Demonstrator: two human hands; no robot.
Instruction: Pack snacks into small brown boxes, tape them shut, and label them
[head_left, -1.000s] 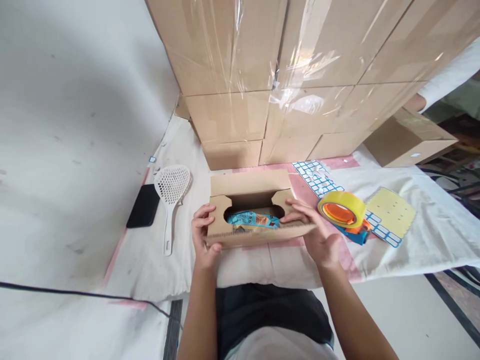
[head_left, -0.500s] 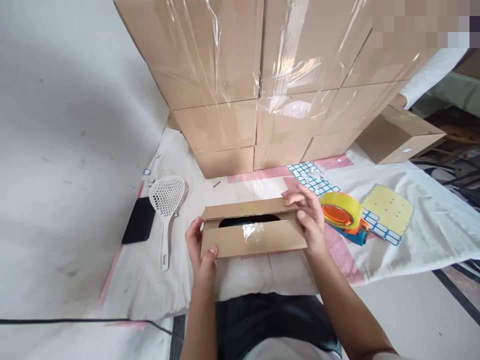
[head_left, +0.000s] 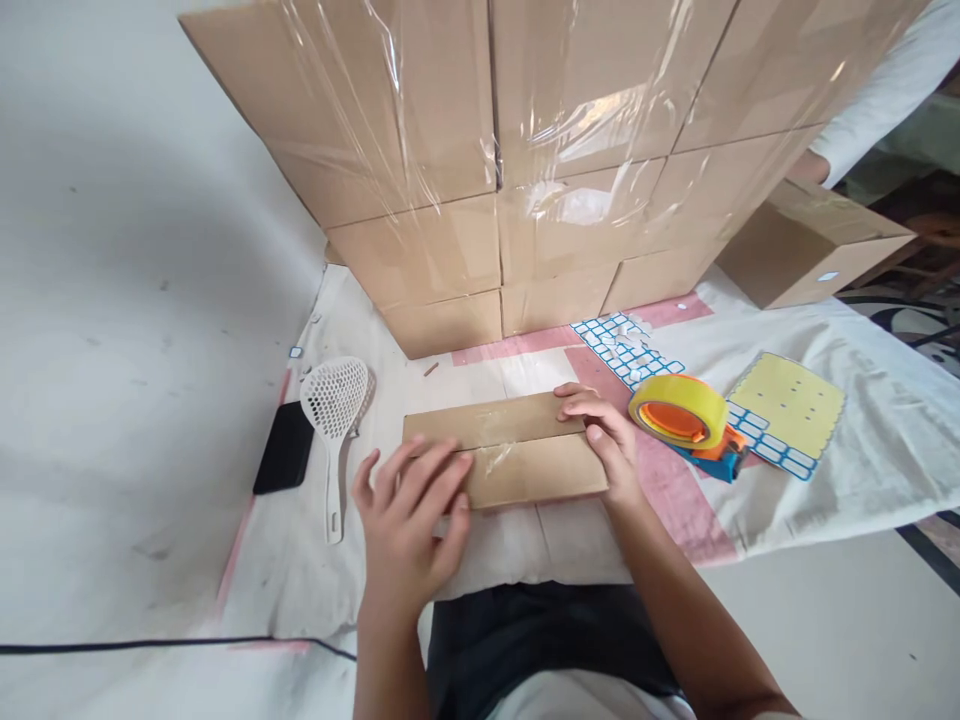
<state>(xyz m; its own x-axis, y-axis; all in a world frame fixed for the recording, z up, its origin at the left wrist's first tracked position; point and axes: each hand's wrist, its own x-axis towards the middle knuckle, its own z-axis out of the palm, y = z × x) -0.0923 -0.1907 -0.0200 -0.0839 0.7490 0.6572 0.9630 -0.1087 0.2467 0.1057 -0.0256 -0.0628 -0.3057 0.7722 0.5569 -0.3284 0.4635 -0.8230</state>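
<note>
A small cardboard box [head_left: 525,450] lies on the white cloth in front of me with both top flaps folded shut. My left hand [head_left: 409,520] rests flat on its left end, fingers spread over the flaps. My right hand [head_left: 607,440] presses on the box's right end, fingers stretched along the flap seam. A yellow tape roll in an orange and blue dispenser [head_left: 686,420] sits just right of my right hand.
A wall of film-wrapped cartons [head_left: 540,150] stands behind the box. A white slotted scoop [head_left: 334,420] and a black phone [head_left: 283,448] lie to the left. Blue label sheets [head_left: 622,345], a yellow sheet [head_left: 787,405] and another carton [head_left: 810,245] lie right. Another person's white sleeve [head_left: 877,100] shows top right.
The open box showing a blue packet has had its flaps folded down. My left hand moved from gripping the box's left side onto its top; my right hand now holds the flaps flat.
</note>
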